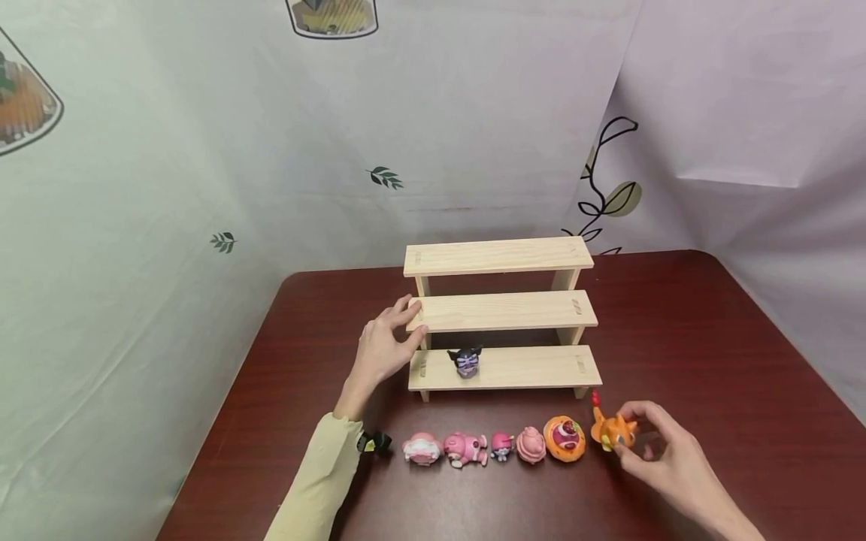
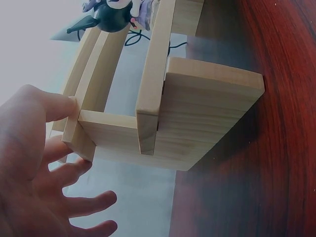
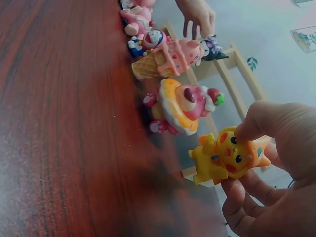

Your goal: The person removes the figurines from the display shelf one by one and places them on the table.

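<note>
My right hand (image 1: 676, 458) pinches a yellow toy figurine with an orange hood (image 1: 612, 430) between thumb and fingers, by its head. In the right wrist view the figurine's yellow face (image 3: 231, 152) is visible, and it is held just above the table. With thumb and fingers, my left hand (image 1: 383, 344) grips the left end of the middle board of a three-tier wooden shelf (image 1: 504, 312). A dark figurine with purple parts (image 1: 467, 362) stands on the bottom board, left of its middle.
Along the shelf's front runs a row of figurines: a pink and white one (image 1: 422, 449), a pink lying one (image 1: 465, 449), a small pink-hatted one (image 1: 501, 446), a pink ice-cream cone (image 1: 531, 445) and an orange doughnut figure (image 1: 564, 439). The dark red table (image 1: 676, 323) meets a pale curtain behind.
</note>
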The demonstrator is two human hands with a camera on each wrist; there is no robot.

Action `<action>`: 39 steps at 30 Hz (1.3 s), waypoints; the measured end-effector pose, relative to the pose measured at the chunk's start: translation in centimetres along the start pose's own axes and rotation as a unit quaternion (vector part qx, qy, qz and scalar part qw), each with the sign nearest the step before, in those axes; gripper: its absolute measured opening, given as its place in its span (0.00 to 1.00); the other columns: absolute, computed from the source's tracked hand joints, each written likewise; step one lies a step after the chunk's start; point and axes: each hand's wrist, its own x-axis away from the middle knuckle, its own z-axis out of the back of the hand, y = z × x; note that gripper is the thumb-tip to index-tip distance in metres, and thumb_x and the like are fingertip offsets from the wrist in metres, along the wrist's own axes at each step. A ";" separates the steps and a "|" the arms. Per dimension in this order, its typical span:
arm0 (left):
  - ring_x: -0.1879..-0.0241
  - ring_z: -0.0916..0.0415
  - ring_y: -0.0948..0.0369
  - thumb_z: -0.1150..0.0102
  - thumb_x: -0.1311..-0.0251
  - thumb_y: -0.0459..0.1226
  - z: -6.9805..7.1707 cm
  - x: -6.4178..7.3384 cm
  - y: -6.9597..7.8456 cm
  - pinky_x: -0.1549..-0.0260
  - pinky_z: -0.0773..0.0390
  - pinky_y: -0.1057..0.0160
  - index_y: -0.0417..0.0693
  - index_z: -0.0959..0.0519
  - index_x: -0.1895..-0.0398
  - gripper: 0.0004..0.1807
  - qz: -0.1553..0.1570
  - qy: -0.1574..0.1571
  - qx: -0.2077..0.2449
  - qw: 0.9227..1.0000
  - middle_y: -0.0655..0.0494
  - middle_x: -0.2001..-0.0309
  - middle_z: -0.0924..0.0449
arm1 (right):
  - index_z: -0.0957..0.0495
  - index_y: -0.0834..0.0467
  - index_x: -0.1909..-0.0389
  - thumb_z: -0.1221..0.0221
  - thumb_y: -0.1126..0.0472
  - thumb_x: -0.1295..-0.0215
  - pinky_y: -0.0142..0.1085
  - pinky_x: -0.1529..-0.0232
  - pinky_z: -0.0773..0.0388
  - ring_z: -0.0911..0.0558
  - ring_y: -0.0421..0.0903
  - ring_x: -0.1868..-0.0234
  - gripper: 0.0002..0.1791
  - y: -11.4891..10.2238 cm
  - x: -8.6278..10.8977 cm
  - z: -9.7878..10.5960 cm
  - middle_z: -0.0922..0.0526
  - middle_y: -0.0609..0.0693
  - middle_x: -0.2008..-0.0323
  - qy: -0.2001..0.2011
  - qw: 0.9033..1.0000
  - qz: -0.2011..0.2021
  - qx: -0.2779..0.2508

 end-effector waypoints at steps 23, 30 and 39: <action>0.40 0.25 0.44 0.35 0.40 0.44 0.0 0.0 0.0 0.52 0.24 0.42 0.47 0.19 0.38 0.26 0.000 -0.003 0.002 1.000 0.46 0.36 0.25 | 0.24 0.53 0.57 0.30 0.81 0.63 0.28 0.77 0.31 0.26 0.37 0.69 0.31 1.6 0.4 -0.7 0.26 0.42 0.67 -0.017 0.999 -0.029 0.016; 0.40 0.26 0.43 0.35 0.39 0.45 0.0 0.1 -0.1 0.53 0.24 0.41 0.47 0.20 0.38 0.26 0.001 -0.004 0.000 1.000 0.47 0.36 0.25 | 0.24 0.54 0.58 0.30 0.80 0.63 0.28 0.77 0.31 0.27 0.36 0.68 0.30 1.5 0.2 -0.8 0.27 0.42 0.66 -0.018 0.999 -0.020 0.025; 0.40 0.25 0.44 0.34 0.40 0.45 0.0 0.0 0.0 0.52 0.24 0.41 0.47 0.20 0.38 0.27 0.000 -0.001 0.000 1.000 0.47 0.36 0.25 | 0.24 0.54 0.58 0.29 0.79 0.63 0.28 0.77 0.31 0.27 0.37 0.69 0.29 1.6 0.0 -1.0 0.27 0.41 0.65 -0.021 0.999 -0.008 0.034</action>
